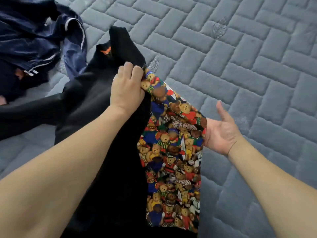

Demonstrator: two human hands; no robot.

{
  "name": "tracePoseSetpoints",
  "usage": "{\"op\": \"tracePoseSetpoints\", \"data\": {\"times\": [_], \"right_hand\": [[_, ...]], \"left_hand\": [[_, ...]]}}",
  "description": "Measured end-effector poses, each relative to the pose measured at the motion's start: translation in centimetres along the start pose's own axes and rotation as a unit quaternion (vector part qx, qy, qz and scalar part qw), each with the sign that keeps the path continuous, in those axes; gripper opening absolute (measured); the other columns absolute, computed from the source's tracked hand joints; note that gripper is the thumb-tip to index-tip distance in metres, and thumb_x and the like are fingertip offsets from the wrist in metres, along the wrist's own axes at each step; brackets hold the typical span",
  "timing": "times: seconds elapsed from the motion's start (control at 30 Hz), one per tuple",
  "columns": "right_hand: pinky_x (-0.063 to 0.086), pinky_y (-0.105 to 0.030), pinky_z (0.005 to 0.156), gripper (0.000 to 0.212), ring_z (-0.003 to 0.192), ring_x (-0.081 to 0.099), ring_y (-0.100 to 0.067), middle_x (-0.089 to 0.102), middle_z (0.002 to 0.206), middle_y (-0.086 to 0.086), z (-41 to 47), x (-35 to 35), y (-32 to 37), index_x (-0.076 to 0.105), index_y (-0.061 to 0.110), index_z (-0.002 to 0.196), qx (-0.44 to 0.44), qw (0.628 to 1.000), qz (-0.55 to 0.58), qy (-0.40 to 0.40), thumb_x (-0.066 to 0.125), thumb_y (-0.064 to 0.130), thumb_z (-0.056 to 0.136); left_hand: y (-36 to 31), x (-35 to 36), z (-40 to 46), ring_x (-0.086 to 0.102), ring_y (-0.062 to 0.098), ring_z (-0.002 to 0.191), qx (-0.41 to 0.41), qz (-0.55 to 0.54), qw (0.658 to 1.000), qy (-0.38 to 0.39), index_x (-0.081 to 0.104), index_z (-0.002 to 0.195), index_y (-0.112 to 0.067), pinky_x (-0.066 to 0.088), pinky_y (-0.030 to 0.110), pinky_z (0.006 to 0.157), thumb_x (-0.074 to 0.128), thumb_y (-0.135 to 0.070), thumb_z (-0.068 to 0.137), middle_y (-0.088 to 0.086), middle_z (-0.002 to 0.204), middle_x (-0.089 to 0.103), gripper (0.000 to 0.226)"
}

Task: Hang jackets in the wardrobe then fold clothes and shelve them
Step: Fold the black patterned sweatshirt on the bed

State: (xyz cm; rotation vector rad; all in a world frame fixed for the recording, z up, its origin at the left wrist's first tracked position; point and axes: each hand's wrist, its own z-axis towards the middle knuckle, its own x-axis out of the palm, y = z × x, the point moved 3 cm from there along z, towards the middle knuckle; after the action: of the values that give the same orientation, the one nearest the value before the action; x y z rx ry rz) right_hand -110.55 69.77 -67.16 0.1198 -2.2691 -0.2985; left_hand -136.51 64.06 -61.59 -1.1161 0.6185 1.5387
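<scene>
A black garment [106, 134] with a panel of teddy-bear print fabric [173, 160] runs down the middle of the view, from the near edge up toward the centre, lifted partly off the grey quilted mattress [240, 66] beneath it. The printed panel lies along the right side of the black cloth and the two meet in a long seam (whether the print is a lining or a separate piece sewn on cannot be told). The left hand [127, 88] grips the garment at the far end of that seam, its fingers curled over a bunch of black cloth and the top corner of the print, knuckles facing the camera. The right hand [221, 133] sits just right of the printed panel at mid-height, palm turned toward the cloth, thumb raised and clear; its fingers go behind the panel's edge and are hidden, so whether they pinch the fabric cannot be told. Beyond the left hand the black cloth rises in a peaked fold, and a black sleeve trails away to the left across the mattress. In the far left corner lies a crumpled navy velvet garment [32, 42] with white stripes, well apart from both hands. The mattress cover shows a brick-like stitched pattern with small leaf motifs.
</scene>
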Motion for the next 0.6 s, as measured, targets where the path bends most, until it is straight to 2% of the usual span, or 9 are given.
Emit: {"op": "tracePoseSetpoints", "data": {"times": [0.07, 0.17, 0.23, 0.3, 0.37, 0.43, 0.5, 0.53, 0.6], "right_hand": [[0.052, -0.050, 0.097, 0.081, 0.122, 0.059, -0.035, 0.061, 0.132, -0.020, -0.3, 0.2, 1.4, 0.065, 0.004, 0.126, 0.085, 0.993, -0.083, 0.004, 0.052, 0.069, 0.080], [0.057, -0.046, 0.088, 0.036, 0.102, 0.069, -0.030, 0.072, 0.113, -0.014, -0.2, 1.1, 2.6, 0.072, 0.010, 0.114, 0.088, 0.975, -0.188, -0.081, 0.058, 0.032, 0.089], [0.060, -0.037, 0.071, 0.026, 0.082, 0.071, -0.025, 0.075, 0.091, -0.009, 0.2, 1.1, 3.3, 0.068, 0.014, 0.107, -0.065, 0.970, -0.154, -0.178, 0.051, 0.002, 0.091], [0.053, -0.029, 0.060, 0.039, 0.066, 0.065, -0.020, 0.070, 0.075, -0.005, -0.4, 1.2, 4.5, 0.063, 0.015, 0.084, -0.273, 0.926, -0.056, -0.254, 0.042, -0.018, 0.083], [0.048, -0.024, 0.055, 0.040, 0.058, 0.060, -0.017, 0.065, 0.068, -0.004, -1.6, 1.4, 5.5, 0.061, 0.015, 0.071, -0.383, 0.887, 0.047, -0.253, 0.040, -0.018, 0.078], [0.052, -0.023, 0.060, 0.029, 0.063, 0.063, -0.017, 0.067, 0.069, -0.003, -2.5, 0.9, 6.2, 0.062, 0.016, 0.077, -0.404, 0.880, 0.136, -0.210, 0.044, -0.005, 0.084], [0.055, -0.030, 0.074, 0.018, 0.072, 0.068, -0.020, 0.071, 0.075, -0.004, -2.7, -0.4, 6.3, 0.062, 0.015, 0.086, -0.366, 0.889, 0.199, -0.192, 0.048, 0.006, 0.090], [0.054, -0.032, 0.077, 0.015, 0.072, 0.069, -0.021, 0.072, 0.075, -0.004, -2.8, -1.2, 5.9, 0.063, 0.013, 0.088, -0.325, 0.900, 0.185, -0.223, 0.048, 0.011, 0.092], [0.050, -0.029, 0.068, 0.019, 0.064, 0.067, -0.016, 0.071, 0.066, 0.000, -2.7, -3.3, 4.6, 0.063, 0.013, 0.086, -0.224, 0.924, 0.065, -0.302, 0.047, 0.018, 0.096]], "left_hand": [[-0.8, 0.2, -0.2, 0.052, 0.045, 0.083, -0.005, -0.021, 1.000, -0.007, 0.056, 0.089, 0.006, 0.043, 0.052, 0.066, 0.056, 0.002, 0.075, 0.030, 0.096, 0.054, 0.015], [-1.5, 1.5, -0.6, 0.052, 0.044, 0.086, -0.028, 0.020, 0.998, 0.045, 0.055, 0.095, 0.002, 0.039, 0.049, 0.066, 0.056, -0.002, 0.074, 0.028, 0.101, 0.053, 0.021], [-1.5, 2.9, -0.7, 0.051, 0.041, 0.094, -0.039, 0.086, 0.985, 0.146, 0.053, 0.107, -0.006, 0.037, 0.046, 0.071, 0.055, -0.008, 0.079, 0.021, 0.110, 0.051, 0.028], [-1.7, 4.3, -0.8, 0.052, 0.039, 0.101, -0.034, 0.137, 0.961, 0.238, 0.052, 0.114, -0.013, 0.038, 0.044, 0.078, 0.054, -0.011, 0.083, 0.015, 0.113, 0.050, 0.032], [-2.4, 5.0, -0.6, 0.051, 0.037, 0.103, -0.013, 0.173, 0.950, 0.259, 0.056, 0.110, -0.015, 0.037, 0.042, 0.081, 0.054, -0.011, 0.083, 0.013, 0.112, 0.050, 0.028], [-3.4, 5.5, -0.2, 0.048, 0.035, 0.104, 0.006, 0.198, 0.948, 0.250, 0.059, 0.107, -0.016, 0.036, 0.042, 0.081, 0.054, -0.013, 0.083, 0.012, 0.112, 0.048, 0.025], [-4.1, 6.3, 0.0, 0.043, 0.035, 0.110, 0.023, 0.200, 0.939, 0.278, 0.058, 0.114, -0.019, 0.037, 0.044, 0.084, 0.056, -0.016, 0.084, 0.012, 0.121, 0.043, 0.030], [-4.3, 6.9, -0.3, 0.040, 0.034, 0.116, 0.030, 0.196, 0.926, 0.323, 0.055, 0.120, -0.020, 0.037, 0.045, 0.088, 0.055, -0.019, 0.085, 0.012, 0.128, 0.039, 0.035], [-4.9, 8.0, -1.2, 0.033, 0.033, 0.126, 0.043, 0.183, 0.879, 0.439, 0.049, 0.131, -0.025, 0.036, 0.048, 0.097, 0.051, -0.023, 0.089, 0.010, 0.139, 0.032, 0.042]]}}
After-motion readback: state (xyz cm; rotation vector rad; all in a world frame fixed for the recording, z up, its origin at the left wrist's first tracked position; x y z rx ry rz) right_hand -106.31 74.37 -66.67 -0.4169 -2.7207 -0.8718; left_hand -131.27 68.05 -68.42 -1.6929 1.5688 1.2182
